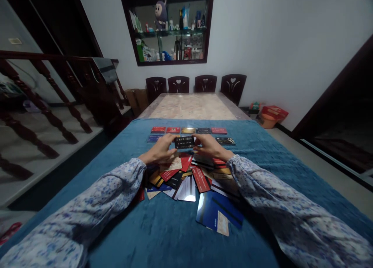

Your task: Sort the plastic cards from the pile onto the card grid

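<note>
Between my two hands is a black card [184, 142] with pale print, its long side facing me. My left hand [162, 148] grips its left edge with closed fingers. On the right edge, my right hand [210, 146] pinches the same card. Just beneath my hands lies a loose pile of overlapping cards, among them a red card [201, 179], a white card [187, 189] and a blue card [206, 211] nearest me. Beyond my hands, cards lie in rows, with a gold card [188, 131] in the far row and a dark card [225, 141] at the right of the nearer one.
A blue cloth [140, 237] covers the near part of the table, and the stone-patterned tabletop [192, 105] shows beyond it. Several dark chairs [178, 84] stand at the far end. A wooden railing [43, 77] runs along the left. An orange bin [267, 121] sits on the floor at right.
</note>
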Tool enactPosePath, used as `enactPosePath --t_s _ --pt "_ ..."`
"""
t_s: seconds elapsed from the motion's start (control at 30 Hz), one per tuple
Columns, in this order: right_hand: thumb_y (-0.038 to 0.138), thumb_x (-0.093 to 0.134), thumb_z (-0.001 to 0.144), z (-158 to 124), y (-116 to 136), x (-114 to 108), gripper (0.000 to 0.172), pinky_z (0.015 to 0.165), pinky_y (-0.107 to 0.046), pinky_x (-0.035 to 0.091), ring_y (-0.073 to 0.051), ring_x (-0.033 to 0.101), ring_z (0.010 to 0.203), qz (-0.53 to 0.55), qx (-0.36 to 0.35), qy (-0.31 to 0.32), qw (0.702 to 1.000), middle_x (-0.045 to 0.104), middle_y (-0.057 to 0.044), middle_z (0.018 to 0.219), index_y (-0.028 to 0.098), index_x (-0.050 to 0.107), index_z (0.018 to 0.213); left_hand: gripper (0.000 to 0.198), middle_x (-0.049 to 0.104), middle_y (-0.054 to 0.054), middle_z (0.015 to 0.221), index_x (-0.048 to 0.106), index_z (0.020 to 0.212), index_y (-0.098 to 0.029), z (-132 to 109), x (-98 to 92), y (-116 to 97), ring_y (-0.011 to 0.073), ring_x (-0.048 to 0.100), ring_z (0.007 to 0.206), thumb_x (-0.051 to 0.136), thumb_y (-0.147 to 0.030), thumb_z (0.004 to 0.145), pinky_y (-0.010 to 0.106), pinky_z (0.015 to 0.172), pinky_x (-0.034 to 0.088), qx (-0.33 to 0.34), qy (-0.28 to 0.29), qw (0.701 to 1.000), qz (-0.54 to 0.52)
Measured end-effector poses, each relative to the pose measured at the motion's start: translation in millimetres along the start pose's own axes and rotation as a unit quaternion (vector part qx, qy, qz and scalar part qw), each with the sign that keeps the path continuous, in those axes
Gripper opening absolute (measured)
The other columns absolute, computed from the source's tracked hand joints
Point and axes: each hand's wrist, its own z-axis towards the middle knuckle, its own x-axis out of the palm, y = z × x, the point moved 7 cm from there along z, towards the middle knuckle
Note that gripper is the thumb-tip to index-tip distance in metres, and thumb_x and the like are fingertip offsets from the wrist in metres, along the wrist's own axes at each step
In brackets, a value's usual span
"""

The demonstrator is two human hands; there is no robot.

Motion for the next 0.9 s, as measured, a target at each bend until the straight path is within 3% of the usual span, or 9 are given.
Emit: enactPosePath --t_s 0.23,0.37,0.57,0.9 --pt "0.018 0.074 0.084 7 -41 -10 0.051 0.075 -0.027 0.049 -0.023 0.074 0.089 -0.025 0.015 0.007 1.000 0.080 -0.010 0.100 0.013 0.066 0.134 0.046 0.065 0.013 0.119 0.065 0.127 -0.016 44 22.9 4 0.0307 0.063 0.113 0.072 -0.025 0.082 0.044 0.099 0.053 -0.018 0.039 0.998 0.040" --pt "0.020 0.073 0.084 13 -60 -14 0.041 0.074 -0.026 0.047 -0.021 0.072 0.088 -0.045 0.000 0.005 0.999 0.079 -0.008 0.100 0.014 0.070 0.124 0.044 0.063 0.013 0.123 0.067 0.126 -0.019 64 34.5 6 0.0324 0.061 0.116 0.073 -0.029 0.084 0.046 0.102 0.051 -0.030 0.052 0.997 0.054" --pt "0.025 0.075 0.084 20 -88 -20 0.039 0.085 -0.030 0.048 -0.026 0.068 0.102 -0.100 0.007 0.000 0.995 0.077 -0.012 0.109 0.014 0.072 0.120 0.055 0.060 0.013 0.127 0.060 0.140 -0.022 94 49.3 5 0.0330 0.056 0.123 0.069 -0.029 0.086 0.048 0.105 0.045 -0.029 0.087 0.992 0.082" --pt "0.036 0.073 0.088 34 -124 -23 0.041 0.085 -0.036 0.048 -0.032 0.058 0.116 -0.155 0.054 0.056 0.985 0.068 -0.016 0.125 0.018 0.071 0.125 0.053 0.055 0.017 0.136 0.062 0.138 -0.018 132 71.9 7 0.0356 0.047 0.129 0.064 -0.034 0.087 0.051 0.103 0.042 -0.041 0.128 0.984 0.114"
